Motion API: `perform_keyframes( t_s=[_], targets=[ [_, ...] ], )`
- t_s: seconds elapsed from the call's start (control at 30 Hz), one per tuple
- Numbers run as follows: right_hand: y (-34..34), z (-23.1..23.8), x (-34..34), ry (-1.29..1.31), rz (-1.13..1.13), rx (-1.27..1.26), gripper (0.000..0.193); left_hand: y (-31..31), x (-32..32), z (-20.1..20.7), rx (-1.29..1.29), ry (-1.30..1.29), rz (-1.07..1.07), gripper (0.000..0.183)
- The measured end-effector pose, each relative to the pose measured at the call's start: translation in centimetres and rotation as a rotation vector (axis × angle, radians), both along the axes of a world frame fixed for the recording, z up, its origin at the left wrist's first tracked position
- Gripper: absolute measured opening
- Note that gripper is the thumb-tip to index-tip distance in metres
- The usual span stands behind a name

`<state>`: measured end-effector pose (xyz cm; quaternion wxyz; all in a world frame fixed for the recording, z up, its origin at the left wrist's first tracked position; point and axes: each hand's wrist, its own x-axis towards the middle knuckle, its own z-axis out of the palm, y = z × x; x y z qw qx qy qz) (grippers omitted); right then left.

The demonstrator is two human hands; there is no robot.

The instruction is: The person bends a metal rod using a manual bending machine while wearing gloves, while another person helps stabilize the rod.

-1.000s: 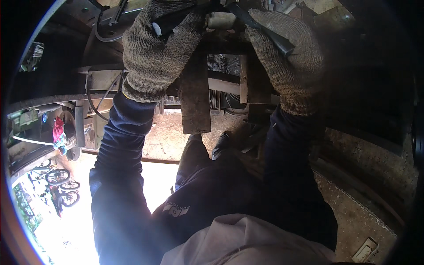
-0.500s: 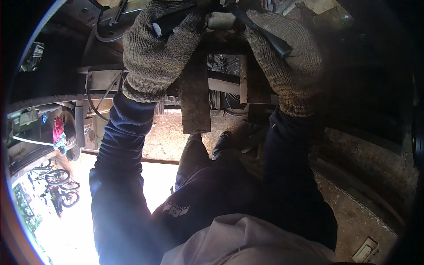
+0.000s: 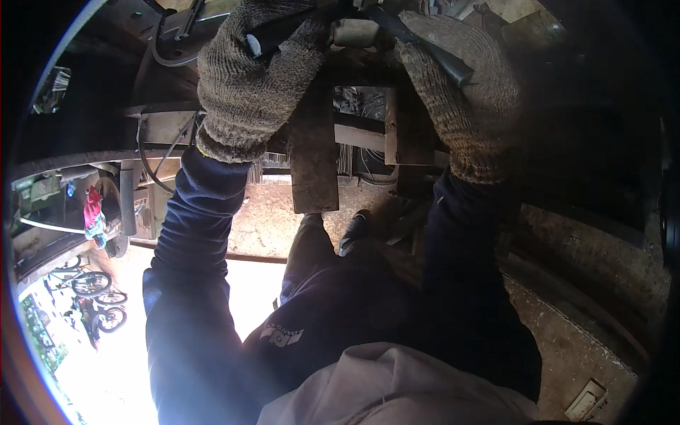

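Note:
Both my hands wear thick knitted work gloves and are raised at the top of the view. My left hand is closed around a dark round handle, whose pale end sticks out beside the thumb. In my right hand lies another dark handle, slanting down to the right across the palm, with the fingers bent around it. The two handles run toward each other at the top edge, where the part between them is cut off. A pale, short cylinder sits between my hands.
Below my hands, a worn wooden plank points toward me, and a shorter wooden block stands right of it. Curved cable and machine frame parts lie left. A red cloth hangs farther left, above several bicycles in bright light.
My right hand and its handle have shifted slightly upward. My left hand has barely moved, and both grips stay the same.

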<state>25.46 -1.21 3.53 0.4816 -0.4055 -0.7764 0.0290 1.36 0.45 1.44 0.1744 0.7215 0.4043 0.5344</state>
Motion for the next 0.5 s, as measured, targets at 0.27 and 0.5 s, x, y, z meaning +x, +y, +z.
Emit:
perform_keyframes(
  t_s=[0.27, 0.5],
  targets=[
    [0.29, 0.17, -0.02, -0.014, 0.008, 0.062, 0.025, 0.32, 0.09, -0.28, 0.009, -0.045, -0.032, 0.031],
    [0.48, 0.18, -0.39, 0.016, -0.034, 0.115, 0.023, 0.27, -0.35, -0.33, 0.052, 0.062, -0.022, 0.030]
  ],
)
